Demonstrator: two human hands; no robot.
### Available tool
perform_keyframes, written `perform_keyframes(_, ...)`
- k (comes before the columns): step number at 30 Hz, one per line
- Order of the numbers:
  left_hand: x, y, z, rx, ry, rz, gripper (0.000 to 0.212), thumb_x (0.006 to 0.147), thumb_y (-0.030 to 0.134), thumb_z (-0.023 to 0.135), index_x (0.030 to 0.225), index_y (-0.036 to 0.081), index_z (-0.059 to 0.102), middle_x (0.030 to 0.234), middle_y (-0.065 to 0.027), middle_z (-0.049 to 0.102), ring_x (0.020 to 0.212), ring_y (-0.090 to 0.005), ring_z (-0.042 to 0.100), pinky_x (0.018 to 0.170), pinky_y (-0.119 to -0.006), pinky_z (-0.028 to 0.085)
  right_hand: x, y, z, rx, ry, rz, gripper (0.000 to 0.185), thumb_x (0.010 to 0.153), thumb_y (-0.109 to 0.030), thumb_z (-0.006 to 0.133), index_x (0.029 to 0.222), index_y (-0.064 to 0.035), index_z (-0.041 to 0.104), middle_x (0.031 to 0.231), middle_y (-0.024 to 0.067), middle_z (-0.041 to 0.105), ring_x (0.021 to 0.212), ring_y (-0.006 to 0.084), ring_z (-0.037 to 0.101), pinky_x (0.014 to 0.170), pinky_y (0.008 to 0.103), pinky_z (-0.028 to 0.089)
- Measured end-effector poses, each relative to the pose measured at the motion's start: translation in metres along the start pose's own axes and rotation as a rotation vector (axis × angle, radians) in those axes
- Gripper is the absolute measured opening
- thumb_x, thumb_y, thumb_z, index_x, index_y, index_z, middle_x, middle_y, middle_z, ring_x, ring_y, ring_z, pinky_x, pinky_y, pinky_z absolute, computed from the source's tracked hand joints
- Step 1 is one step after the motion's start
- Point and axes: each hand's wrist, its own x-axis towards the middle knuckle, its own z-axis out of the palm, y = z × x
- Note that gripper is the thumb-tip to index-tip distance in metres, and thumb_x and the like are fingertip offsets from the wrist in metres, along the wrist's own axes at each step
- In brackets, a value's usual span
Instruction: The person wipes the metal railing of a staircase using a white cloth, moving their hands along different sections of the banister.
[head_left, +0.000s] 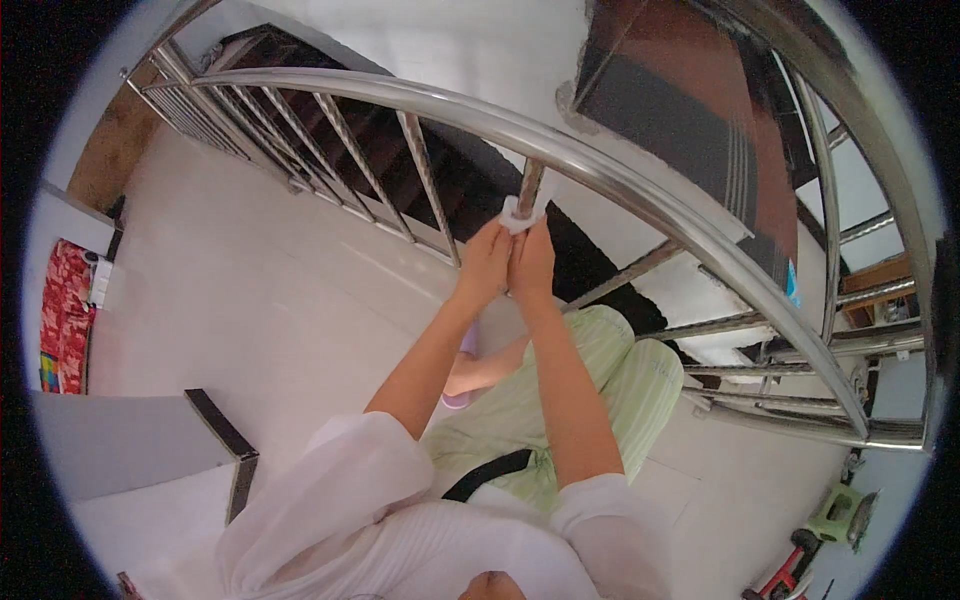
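Note:
Both my hands are wrapped around a twisted metal baluster (531, 184) of a stair railing, with a white cloth or tissue (517, 214) between them and the metal. My left hand (484, 259) is on the left side of the baluster and my right hand (532, 255) on its right side, close together. The white material shows above the fingers, and most of it is hidden by the hands. Over the hands runs the curved, shiny metal handrail (480, 112). My knees, in light green striped trousers (592, 352), are bent just below the railing.
Dark stairs (360, 135) lie beyond the balusters. The railing curves round to the right. A low wall corner with dark edging (221, 424) stands at the lower left, a red patterned fabric (67, 315) at the far left. A green plastic stool (836, 514) is at the lower right.

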Motion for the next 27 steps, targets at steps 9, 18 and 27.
perform_keyframes(9, 0.008, 0.083, 0.007, -0.49, 0.034, 0.064, 0.031, 0.095, 0.013, 0.045, 0.121, -0.002, 0.048, 0.113, -0.0113, 0.055, 0.103, -0.0153, 0.049, 0.093, -0.028, 0.037, 0.034, -0.047, -0.022, -0.24, 0.289, -0.316, 0.03, 0.093, -0.018, 0.044, 0.113, 0.0043, 0.046, 0.108, 0.0264, 0.053, 0.101, 0.0457, 0.051, 0.086, 0.0477, 0.041)
perform_keyframes(18, 0.014, 0.069, 0.026, 0.247, 0.239, 0.233, 0.022, 0.093, 0.019, 0.048, 0.092, -0.002, 0.05, 0.082, -0.0245, 0.058, 0.077, -0.0448, 0.055, 0.066, -0.048, 0.044, 0.017, -0.018, -0.011, 0.186, 0.103, -0.013, 0.021, 0.093, -0.02, 0.047, 0.088, -0.0006, 0.053, 0.084, 0.0186, 0.05, 0.081, 0.0367, 0.051, 0.067, 0.0417, 0.042)
perform_keyframes(27, 0.018, 0.069, 0.012, 0.024, 0.133, 0.217, 0.029, 0.091, 0.023, 0.053, 0.105, -0.003, 0.053, 0.086, -0.02, 0.059, 0.078, -0.0365, 0.058, 0.071, -0.04, 0.045, 0.018, -0.024, -0.009, -0.02, 0.176, -0.178, 0.026, 0.089, -0.023, 0.051, 0.094, 0.0018, 0.054, 0.091, 0.0226, 0.053, 0.088, 0.0394, 0.053, 0.073, 0.0445, 0.044)
